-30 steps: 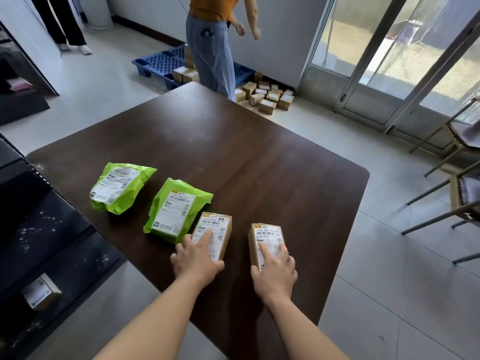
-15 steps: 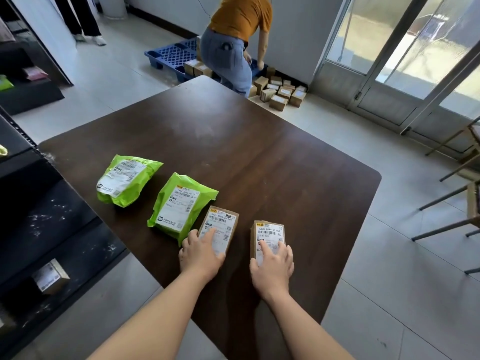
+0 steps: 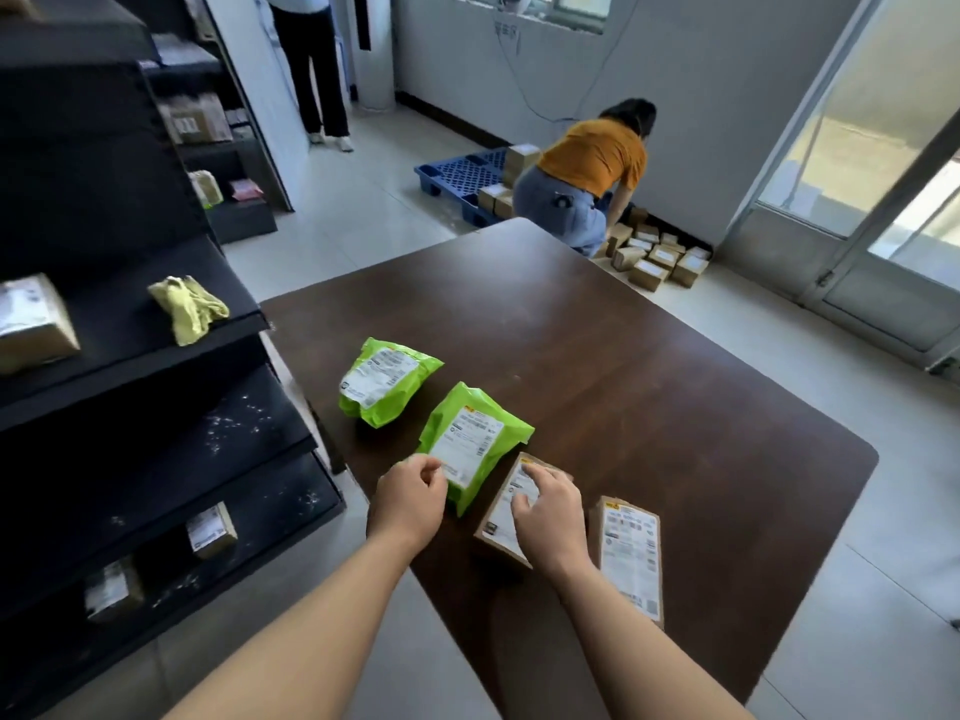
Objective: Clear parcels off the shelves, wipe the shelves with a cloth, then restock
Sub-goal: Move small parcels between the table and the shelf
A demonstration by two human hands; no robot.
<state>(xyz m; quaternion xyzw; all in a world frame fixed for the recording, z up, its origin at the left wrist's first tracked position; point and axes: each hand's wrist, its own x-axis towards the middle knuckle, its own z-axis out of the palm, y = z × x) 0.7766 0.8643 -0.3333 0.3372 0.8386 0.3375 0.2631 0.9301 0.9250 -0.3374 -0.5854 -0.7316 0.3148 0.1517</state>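
- The left hand [image 3: 410, 498] had left the cardboard box and was now at the near corner of the second green parcel [image 3: 475, 444], lower centre of the frame; its fingers were curled, but I could not tell if they pinched the bag or only touched it
- The right hand [image 3: 550, 517] had moved over from the right box [image 3: 631, 553] to the left box [image 3: 511, 504] and rested on its label with loose fingers, gripping nothing
- All four parcels, also the first green parcel [image 3: 387, 387], lay on the brown table [image 3: 649, 387]; I judged the hands were only arranging them
- Against the earlier frame the view had turned left: the black shelves [image 3: 130, 356] filled the left side, with the cloth [image 3: 189, 309] lying unused and a shelf box [image 3: 31, 324] still there, so clearing was not finished
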